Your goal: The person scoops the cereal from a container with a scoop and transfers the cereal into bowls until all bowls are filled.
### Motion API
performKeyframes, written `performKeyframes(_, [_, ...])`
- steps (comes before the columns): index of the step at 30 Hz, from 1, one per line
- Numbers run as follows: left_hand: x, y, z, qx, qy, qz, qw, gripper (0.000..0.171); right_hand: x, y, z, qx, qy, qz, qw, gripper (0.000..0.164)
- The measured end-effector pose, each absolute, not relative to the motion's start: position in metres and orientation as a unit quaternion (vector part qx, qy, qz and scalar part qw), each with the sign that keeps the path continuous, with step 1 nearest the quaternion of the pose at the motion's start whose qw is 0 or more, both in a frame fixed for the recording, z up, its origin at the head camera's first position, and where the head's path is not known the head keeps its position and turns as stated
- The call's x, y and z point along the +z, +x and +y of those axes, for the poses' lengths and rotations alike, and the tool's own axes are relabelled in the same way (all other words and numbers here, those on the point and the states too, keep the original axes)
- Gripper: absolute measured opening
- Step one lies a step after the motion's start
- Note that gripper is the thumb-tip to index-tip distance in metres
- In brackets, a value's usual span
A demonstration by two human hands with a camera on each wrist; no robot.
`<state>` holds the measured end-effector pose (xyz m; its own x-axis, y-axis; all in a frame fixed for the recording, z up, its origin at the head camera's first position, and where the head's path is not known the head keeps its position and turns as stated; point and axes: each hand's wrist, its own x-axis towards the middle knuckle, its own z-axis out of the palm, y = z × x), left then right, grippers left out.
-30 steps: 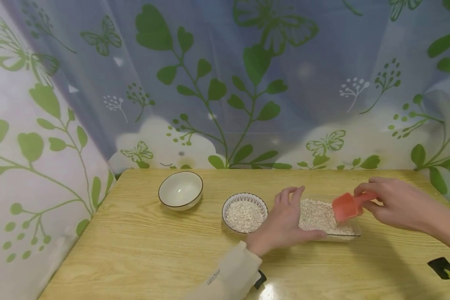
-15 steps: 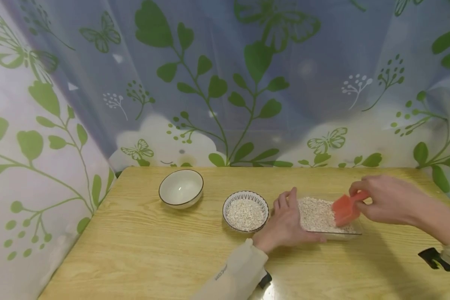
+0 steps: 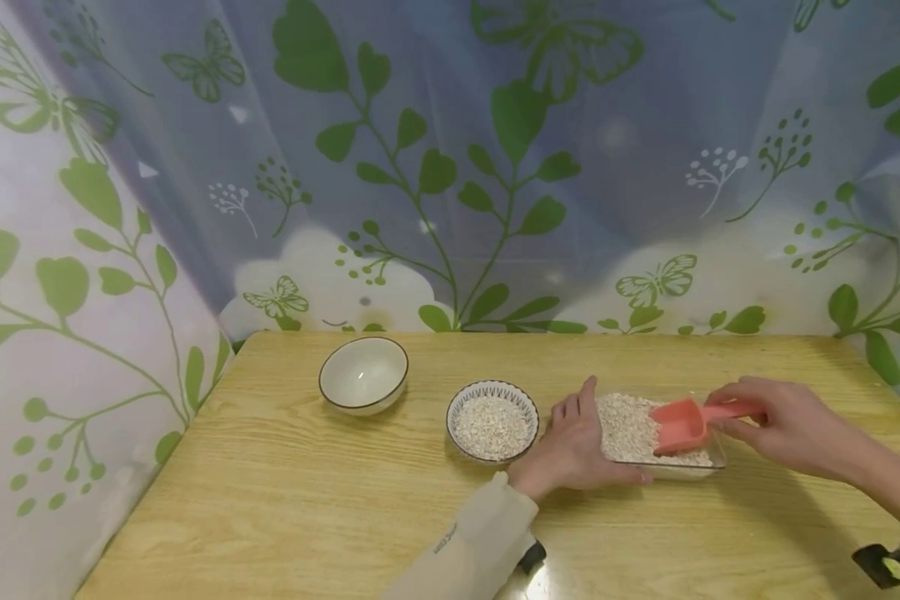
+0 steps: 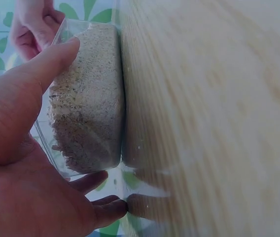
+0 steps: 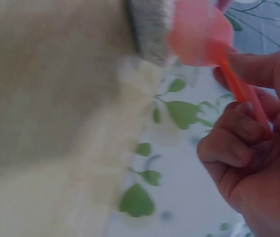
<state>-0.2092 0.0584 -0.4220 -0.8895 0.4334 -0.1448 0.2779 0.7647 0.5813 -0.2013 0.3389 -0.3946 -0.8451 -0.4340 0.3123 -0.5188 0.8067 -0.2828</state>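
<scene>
A clear rectangular container [image 3: 663, 472] of oat flakes [image 3: 626, 423] stands on the right of the table. My left hand [image 3: 570, 442] rests at its left end, the thumb along the near wall and the other fingers stretched along the end. In the left wrist view the thumb [image 4: 56, 59] lies against the wall. My right hand [image 3: 783, 421] grips the handle of a pink scoop [image 3: 681, 425], whose front edge is in the oats. In the right wrist view its fingers curl round the handle [image 5: 248, 96]. How much the scoop holds is hidden.
A patterned bowl [image 3: 492, 423] filled with oat flakes stands just left of the left hand. Farther left is an empty cream bowl [image 3: 363, 379] with a dark rim. The wooden table [image 3: 307, 500] ends against a leaf-patterned curtain [image 3: 435, 167].
My right hand first tipped the scoop down into the oats at the right end, then lowered its handle and pushed the scoop left. The left hand stays at the container's left end.
</scene>
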Motion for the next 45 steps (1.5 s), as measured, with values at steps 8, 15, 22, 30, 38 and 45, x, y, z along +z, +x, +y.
performKeyframes(8, [-0.422,-0.209,0.06,0.287,0.184,0.929,0.145,0.132,-0.419,-0.196,0.342,0.243,0.233,-0.929,0.154,0.03])
performKeyframes(15, [-0.421,-0.209,0.06,0.285,0.179,0.93,0.146,0.134,-0.425,-0.193,0.345,0.295,0.198,-0.927,0.121,0.026])
performKeyframes(22, [-0.42,-0.208,0.06,0.283,0.178,0.931,0.143,0.134,-0.427,-0.189,0.351,0.369,0.154,-0.914,0.061,0.022])
performKeyframes(30, [-0.42,-0.207,0.06,0.29,0.177,0.929,0.149,0.134,-0.427,-0.185,0.358,0.452,0.068,-0.889,-0.01,0.023])
performKeyframes(38, [-0.422,-0.207,0.06,0.282,0.181,0.931,0.147,0.133,-0.434,-0.184,0.363,0.669,0.143,-0.729,-0.014,0.037])
performKeyframes(45, [-0.42,-0.208,0.057,0.269,0.197,0.932,0.144,0.136,-0.434,-0.187,0.357,0.749,0.206,-0.629,-0.036,0.045])
